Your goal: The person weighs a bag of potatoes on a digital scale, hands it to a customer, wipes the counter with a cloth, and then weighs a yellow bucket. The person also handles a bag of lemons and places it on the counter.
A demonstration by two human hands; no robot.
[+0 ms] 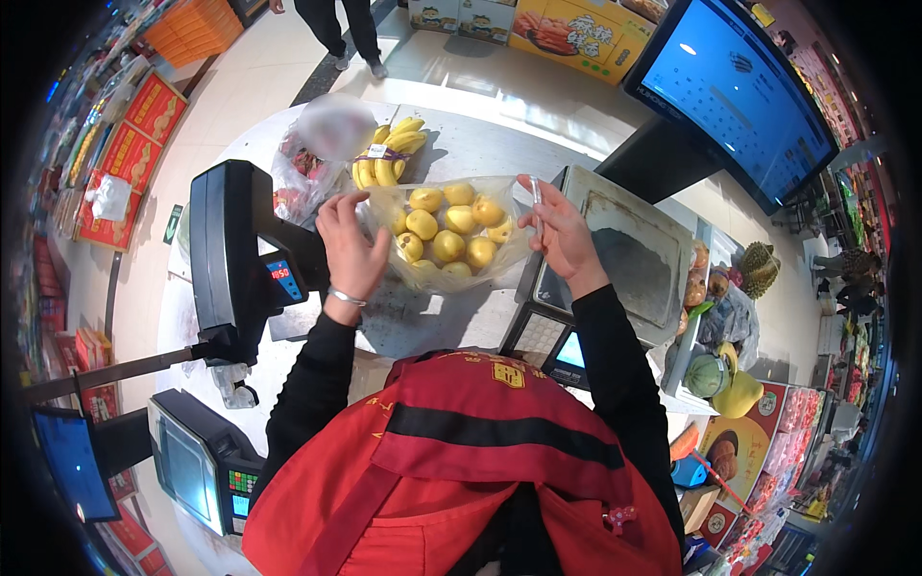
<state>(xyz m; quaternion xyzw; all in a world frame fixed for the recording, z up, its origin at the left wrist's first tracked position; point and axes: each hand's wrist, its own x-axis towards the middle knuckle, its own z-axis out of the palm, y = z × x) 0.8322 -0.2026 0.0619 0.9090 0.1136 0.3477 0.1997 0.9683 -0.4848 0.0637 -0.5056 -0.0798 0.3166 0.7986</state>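
Observation:
A clear plastic bag (461,277) with several round yellow fruits (448,245) lies on the light counter before me. My left hand (353,241), with a metal bracelet at the wrist, is at the bag's left edge, fingers curled at its upper corner. The right hand (558,227) is at the bag's right end, its fingers closed on a gathered, twisted strip of the plastic. Just beyond the bag sits a bunch of bananas (389,155) with a purple band and a label. Left of the bananas is another clear bag (295,180) with reddish contents, partly blurred.
A weighing scale with a worn metal plate (634,245) stands right of the bag, below a large monitor (735,93). A black device with a red digital display (281,272) is at the left. Another scale (189,461) stands lower left. A person (346,29) stands beyond the counter.

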